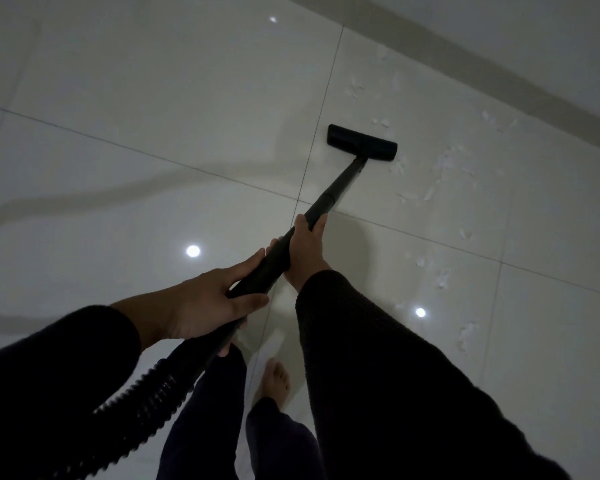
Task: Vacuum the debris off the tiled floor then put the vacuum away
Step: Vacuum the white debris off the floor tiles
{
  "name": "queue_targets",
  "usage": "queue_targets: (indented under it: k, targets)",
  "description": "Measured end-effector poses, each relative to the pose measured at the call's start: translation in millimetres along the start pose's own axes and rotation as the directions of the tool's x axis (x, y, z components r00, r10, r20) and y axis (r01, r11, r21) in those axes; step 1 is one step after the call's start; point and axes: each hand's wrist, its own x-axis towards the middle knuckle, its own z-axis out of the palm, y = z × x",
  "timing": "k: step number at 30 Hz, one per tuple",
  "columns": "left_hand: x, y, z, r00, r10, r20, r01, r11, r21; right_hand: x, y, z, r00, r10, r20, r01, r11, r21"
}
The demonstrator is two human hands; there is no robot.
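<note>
A black vacuum wand point(336, 188) runs from my hands down to a flat black floor head point(361, 143) that sits on the glossy white tiled floor point(153, 133). My right hand point(307, 249) grips the wand higher up its length. My left hand point(205, 306) holds the wand lower down, near where the ribbed black hose point(142, 393) joins. White paper-like debris point(454, 168) lies scattered to the right of the floor head, and more scraps point(437, 275) trail back toward me.
A wall with a pale skirting band point(499, 77) runs diagonally along the upper right, just beyond the debris. My bare foot point(276, 379) and dark trouser legs stand below the wand. Ceiling lights reflect in the tiles point(193, 251).
</note>
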Motion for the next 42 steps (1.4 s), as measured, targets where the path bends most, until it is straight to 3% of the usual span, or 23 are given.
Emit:
queue_targets:
  k: [5,13,21,42]
  targets:
    - [14,19,-41,0.998,0.056,0.0,-0.056,0.988,0.141,25,-16,30,1.0,-0.013,-0.017,0.014,0.999,0.041]
    - [49,45,-78,0.998,0.069,0.007,-0.07,0.987,0.148,66,-51,57,0.998,-0.026,-0.056,0.028,0.999,0.03]
    - [84,88,-107,0.999,0.032,-0.002,-0.032,0.998,0.046,104,-105,76,0.998,-0.054,-0.045,0.054,0.999,-0.004]
    - [167,205,-145,0.999,0.02,-0.04,-0.021,0.999,-0.03,167,-245,94,0.997,-0.051,-0.057,0.046,0.995,-0.091]
